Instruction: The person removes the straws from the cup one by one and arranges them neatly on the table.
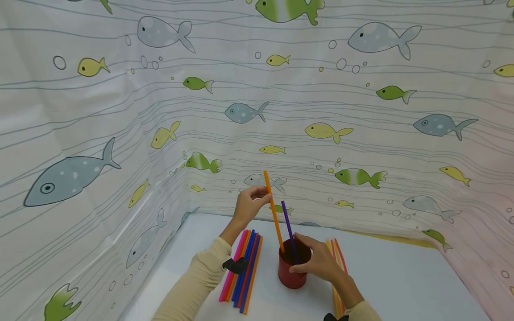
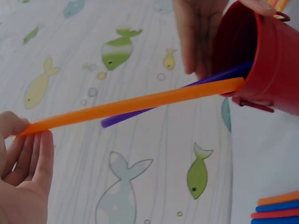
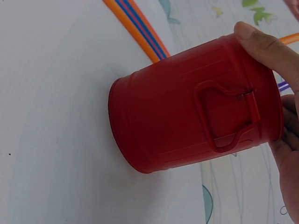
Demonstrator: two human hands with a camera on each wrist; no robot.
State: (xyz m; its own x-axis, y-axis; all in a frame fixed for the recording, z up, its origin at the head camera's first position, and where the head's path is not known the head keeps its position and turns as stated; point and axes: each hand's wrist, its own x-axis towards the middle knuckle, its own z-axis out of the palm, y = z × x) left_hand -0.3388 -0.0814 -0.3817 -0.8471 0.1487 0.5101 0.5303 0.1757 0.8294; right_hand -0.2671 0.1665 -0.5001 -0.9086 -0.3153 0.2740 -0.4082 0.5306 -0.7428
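My left hand (image 1: 249,206) pinches an orange straw (image 1: 275,214) near its upper end, between thumb and fingers. The straw slants down, its lower end inside the mouth of a red metal pail (image 1: 292,277). A purple straw (image 1: 287,218) leans in the same pail and sticks out above the rim. My right hand (image 1: 322,262) holds the pail by its rim, thumb at the near side and fingers at the far side. In the right wrist view a wire handle (image 3: 219,144) hangs on the pail's side (image 3: 159,126). The pail's bottom inside is hidden.
Left of the pail, several pink, orange, blue and red straws (image 1: 242,272) lie side by side on the white table (image 1: 405,276). Yellow and orange-red straws (image 1: 338,254) lie to the right, partly behind my right arm. Fish-patterned sheeting (image 1: 321,107) surrounds the table's back and sides.
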